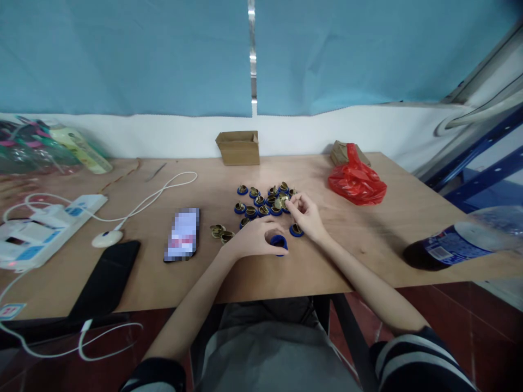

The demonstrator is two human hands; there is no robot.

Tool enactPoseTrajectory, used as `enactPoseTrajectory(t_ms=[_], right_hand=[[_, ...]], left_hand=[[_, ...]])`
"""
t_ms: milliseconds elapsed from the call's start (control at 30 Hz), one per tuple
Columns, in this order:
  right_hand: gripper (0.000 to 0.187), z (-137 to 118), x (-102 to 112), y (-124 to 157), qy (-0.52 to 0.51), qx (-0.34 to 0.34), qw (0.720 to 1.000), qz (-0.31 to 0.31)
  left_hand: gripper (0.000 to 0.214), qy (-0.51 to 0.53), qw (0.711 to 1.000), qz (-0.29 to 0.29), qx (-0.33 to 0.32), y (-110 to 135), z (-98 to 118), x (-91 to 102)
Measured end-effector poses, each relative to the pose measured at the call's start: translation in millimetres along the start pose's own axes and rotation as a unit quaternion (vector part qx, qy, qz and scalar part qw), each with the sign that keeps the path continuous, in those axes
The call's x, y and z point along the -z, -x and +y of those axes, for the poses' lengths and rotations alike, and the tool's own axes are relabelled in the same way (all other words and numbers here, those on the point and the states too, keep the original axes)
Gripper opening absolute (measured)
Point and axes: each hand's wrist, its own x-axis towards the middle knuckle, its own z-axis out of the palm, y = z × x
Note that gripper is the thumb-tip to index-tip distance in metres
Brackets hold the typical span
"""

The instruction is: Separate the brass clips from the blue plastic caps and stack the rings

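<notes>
My left hand [259, 238] curls around a small round blue plastic cap [278, 243] near the table's front, thumb and fingers on either side of it. Pinched between the fingertips of my right hand [305, 215] is a brass-coloured metal piece [280, 202], held over a cluster of similar parts. Those parts are blue round bases with brass-coloured metal tops [259, 201]. One more blue-based part [296, 230] lies just below my right hand. Beside my left wrist are brass-coloured pieces [217, 231] without visible blue bases.
A phone with a lit screen [182, 235], a dark phone [107, 277] and a white power strip [53, 231] with cables lie left. At the back are a small open cardboard box [240, 148] and a red plastic bag [357, 182]. A cola bottle [453, 247] lies right.
</notes>
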Motion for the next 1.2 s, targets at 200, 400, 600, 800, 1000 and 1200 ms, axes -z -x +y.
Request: enactPoseTrajectory(t_ms=[200,400,600,800,1000,1200], right_hand=[[0.030,4.1,-2.1,5.8,0.070,0.054,0.996,-0.029],[0.027,-8.0,-8.1,16.3,0.134,0.083,0.982,-0.101],[0.024,-16.3,-5.2,15.8,0.120,0.074,0.982,-0.129],[0.020,-18.4,-1.5,13.7,0.135,0.089,0.976,-0.144],[0.027,-12.3,-0.7,12.5,0.161,0.100,0.969,-0.155],[0.032,-13.4,0.3,10.6,0.168,0.104,0.968,-0.156]], left_hand=[[0.039,0.172,0.960,0.184,0.124,-8.2,-12.0,-9.0],[0.036,0.292,0.934,0.174,0.108,-13.6,-16.2,-14.2],[0.036,0.336,0.922,0.175,0.080,-13.8,-16.0,-10.5],[0.036,0.368,0.908,0.181,0.091,-12.4,-17.5,-11.1],[0.036,0.346,0.916,0.180,0.091,-12.2,-14.8,-13.6],[0.036,0.363,0.909,0.183,0.091,-12.6,-10.6,-14.2]])
